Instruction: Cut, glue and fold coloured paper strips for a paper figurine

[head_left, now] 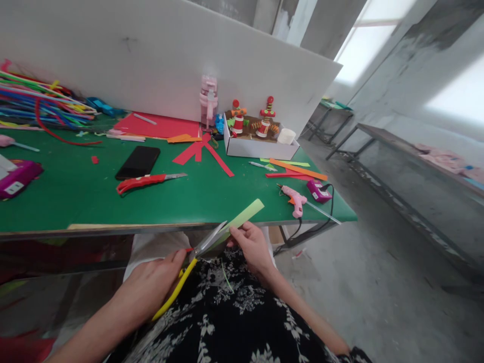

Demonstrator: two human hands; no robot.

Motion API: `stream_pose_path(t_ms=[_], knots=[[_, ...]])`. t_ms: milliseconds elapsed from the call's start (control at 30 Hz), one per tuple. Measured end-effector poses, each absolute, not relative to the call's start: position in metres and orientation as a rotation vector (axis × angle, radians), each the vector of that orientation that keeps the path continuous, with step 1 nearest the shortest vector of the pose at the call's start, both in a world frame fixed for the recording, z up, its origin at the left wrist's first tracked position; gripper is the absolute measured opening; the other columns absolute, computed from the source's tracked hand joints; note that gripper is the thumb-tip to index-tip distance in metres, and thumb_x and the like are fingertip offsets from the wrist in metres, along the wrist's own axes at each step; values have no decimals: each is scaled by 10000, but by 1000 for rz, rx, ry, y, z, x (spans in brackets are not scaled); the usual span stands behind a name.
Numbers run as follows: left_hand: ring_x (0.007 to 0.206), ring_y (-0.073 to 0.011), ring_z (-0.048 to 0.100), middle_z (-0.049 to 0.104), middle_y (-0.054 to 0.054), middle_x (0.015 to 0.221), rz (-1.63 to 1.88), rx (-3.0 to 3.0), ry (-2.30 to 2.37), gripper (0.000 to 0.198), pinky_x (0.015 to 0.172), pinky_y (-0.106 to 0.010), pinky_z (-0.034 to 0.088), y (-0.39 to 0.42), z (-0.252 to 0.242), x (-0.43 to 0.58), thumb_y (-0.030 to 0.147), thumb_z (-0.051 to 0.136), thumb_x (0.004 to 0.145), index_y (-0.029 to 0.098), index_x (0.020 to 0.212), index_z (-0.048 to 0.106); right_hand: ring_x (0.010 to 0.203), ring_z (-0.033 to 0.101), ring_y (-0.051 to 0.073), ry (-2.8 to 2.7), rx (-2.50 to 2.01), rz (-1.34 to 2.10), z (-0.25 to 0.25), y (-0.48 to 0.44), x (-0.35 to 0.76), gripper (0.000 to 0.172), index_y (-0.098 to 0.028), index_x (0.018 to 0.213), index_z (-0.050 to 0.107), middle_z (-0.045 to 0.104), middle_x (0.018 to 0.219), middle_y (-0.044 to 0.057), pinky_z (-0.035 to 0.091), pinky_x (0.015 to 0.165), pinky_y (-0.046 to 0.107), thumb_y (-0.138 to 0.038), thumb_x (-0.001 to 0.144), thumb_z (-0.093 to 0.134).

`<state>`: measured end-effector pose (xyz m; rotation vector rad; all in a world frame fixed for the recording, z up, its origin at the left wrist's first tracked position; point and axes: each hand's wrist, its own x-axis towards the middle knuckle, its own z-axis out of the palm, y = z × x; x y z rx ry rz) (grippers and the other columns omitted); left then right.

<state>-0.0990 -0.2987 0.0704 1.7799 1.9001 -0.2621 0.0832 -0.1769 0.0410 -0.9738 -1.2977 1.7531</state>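
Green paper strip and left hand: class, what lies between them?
The scissors lie there: in the head view, their metal blades reach from beside the left hand toward the green paper strip.

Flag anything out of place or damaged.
The knife lies with its blade exposed. The table's front edge has a pale stretch left of centre, apparently worn or stripped. A thin green sliver lies on the shirt, a stray scrap.
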Motion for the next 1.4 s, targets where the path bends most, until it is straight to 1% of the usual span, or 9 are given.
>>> stream_pose_path(t_ms=[100, 200, 367, 567, 767, 967, 1100, 1267, 1400], knots=[[1004, -342, 715, 696, -207, 1205, -277, 1789, 1906, 529, 847, -503, 538, -299, 70, -99, 163, 279, 883, 131, 1372, 477, 515, 553, 89, -1297, -982, 1759, 41, -178, 83, 333, -184, 770, 692, 667, 634, -14, 483, 530, 221, -483, 678, 806], [1017, -330, 713, 703, -185, 1205, -300, 1792, 1906, 540, 852, -482, 539, -299, 68, -100, 158, 294, 875, 153, 1387, 464, 510, 555, 86, -1286, -999, 1758, 43, -179, 83, 336, -181, 773, 695, 660, 628, -19, 478, 527, 216, -478, 670, 813], [992, -318, 719, 726, -179, 1145, -285, 1792, 1901, 527, 847, -469, 539, -299, 67, -100, 155, 291, 878, 151, 1372, 475, 524, 554, 97, -1279, -983, 1759, 43, -179, 83, 339, -189, 775, 696, 652, 619, -21, 493, 537, 230, -486, 664, 816], [969, -327, 725, 728, -186, 1131, -259, 1798, 1901, 504, 833, -482, 545, -297, 66, -100, 165, 298, 880, 155, 1338, 506, 515, 551, 95, -1302, -989, 1752, 38, -178, 84, 350, -186, 791, 696, 659, 628, -14, 497, 544, 234, -501, 681, 801], [923, -331, 734, 742, -189, 1067, -190, 1820, 1909, 495, 802, -482, 553, -299, 61, -101, 178, 290, 882, 146, 1320, 518, 524, 554, 101, -1293, -994, 1749, 39, -179, 83, 351, -191, 777, 695, 659, 625, -13, 499, 551, 242, -511, 680, 803], [949, -355, 729, 718, -199, 1146, -219, 1799, 1899, 501, 801, -498, 550, -300, 65, -100, 185, 291, 883, 164, 1327, 522, 521, 555, 109, -1296, -1008, 1746, 42, -179, 83, 364, -196, 761, 688, 658, 619, -9, 502, 547, 252, -530, 670, 803], [931, -360, 731, 719, -202, 1134, -204, 1809, 1920, 497, 786, -502, 548, -301, 63, -101, 178, 283, 888, 174, 1318, 533, 523, 559, 106, -1285, -1005, 1756, 42, -179, 83, 369, -194, 744, 683, 659, 620, -7, 500, 546, 245, -533, 664, 807], [940, -350, 730, 722, -186, 1131, -254, 1821, 1934, 493, 787, -491, 550, -300, 61, -101, 166, 290, 888, 178, 1325, 520, 506, 542, 96, -1280, -1002, 1759, 40, -179, 83, 360, -190, 737, 681, 659, 621, -9, 496, 542, 243, -518, 665, 811], [954, -337, 730, 716, -185, 1155, -319, 1815, 1937, 491, 795, -476, 555, -299, 65, -100, 151, 288, 897, 183, 1331, 515, 525, 553, 99, -1282, -999, 1756, 38, -179, 84, 342, -185, 750, 688, 665, 640, -2, 499, 550, 244, -501, 682, 801]])
